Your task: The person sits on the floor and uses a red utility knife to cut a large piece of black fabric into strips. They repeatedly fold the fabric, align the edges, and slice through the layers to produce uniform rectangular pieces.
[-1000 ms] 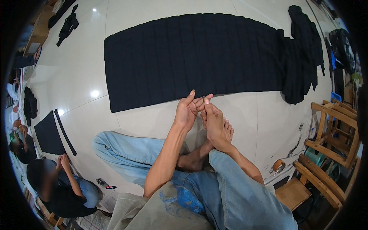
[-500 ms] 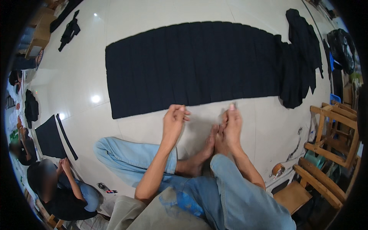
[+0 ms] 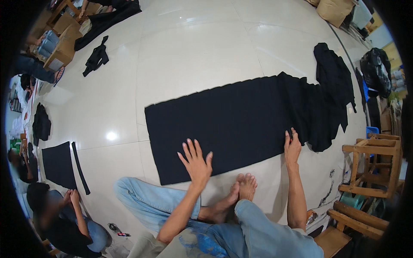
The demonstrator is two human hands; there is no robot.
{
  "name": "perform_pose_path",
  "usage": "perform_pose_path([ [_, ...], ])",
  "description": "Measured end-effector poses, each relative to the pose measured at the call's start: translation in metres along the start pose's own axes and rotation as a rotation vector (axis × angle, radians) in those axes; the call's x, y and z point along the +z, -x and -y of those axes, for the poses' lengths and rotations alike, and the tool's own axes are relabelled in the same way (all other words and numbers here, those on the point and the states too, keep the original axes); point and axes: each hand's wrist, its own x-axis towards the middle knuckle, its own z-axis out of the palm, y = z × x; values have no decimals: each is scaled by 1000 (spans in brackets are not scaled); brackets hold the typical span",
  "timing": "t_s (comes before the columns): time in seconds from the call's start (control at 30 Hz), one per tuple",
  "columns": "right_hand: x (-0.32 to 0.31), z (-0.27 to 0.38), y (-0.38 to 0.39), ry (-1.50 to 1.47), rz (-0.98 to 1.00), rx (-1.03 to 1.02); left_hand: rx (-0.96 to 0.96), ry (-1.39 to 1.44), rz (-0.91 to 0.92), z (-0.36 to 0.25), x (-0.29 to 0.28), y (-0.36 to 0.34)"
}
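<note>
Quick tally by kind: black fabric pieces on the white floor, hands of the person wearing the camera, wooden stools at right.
Black fabric pieces on the floor: 7 (long sheet, pile at its right end, small garment, length at top left, bundle at left, square panel, narrow strip)
Hands: 2 (left hand, right hand)
Wooden stools: 2
Total: 11

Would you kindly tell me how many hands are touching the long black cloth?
2: the left hand lies flat on the long black cloth near its front edge, the right hand farther right.

Matt black cloth [image 3: 241, 124] w/ faint ribs; floor tiles [image 3: 193, 47] glossy, smooth.
</note>
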Motion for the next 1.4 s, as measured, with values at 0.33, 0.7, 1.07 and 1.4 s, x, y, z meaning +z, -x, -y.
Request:
perform_pose_path([
  [0.33, 10, 81, 0, -839, 296, 472, 305, 559, -136, -68, -5, -128],
  [0.7, 121, 181, -80, -1084, 838, 512, 225, 476, 171, -72, 26, -261],
  [1.07, 127, 190, -91, -921, 797, 544, 132, 694, 261, -67, 12, -261],
  [1.4, 136, 196, -99, -916, 778, 588, 139, 747, 276, -63, 10, -259],
])
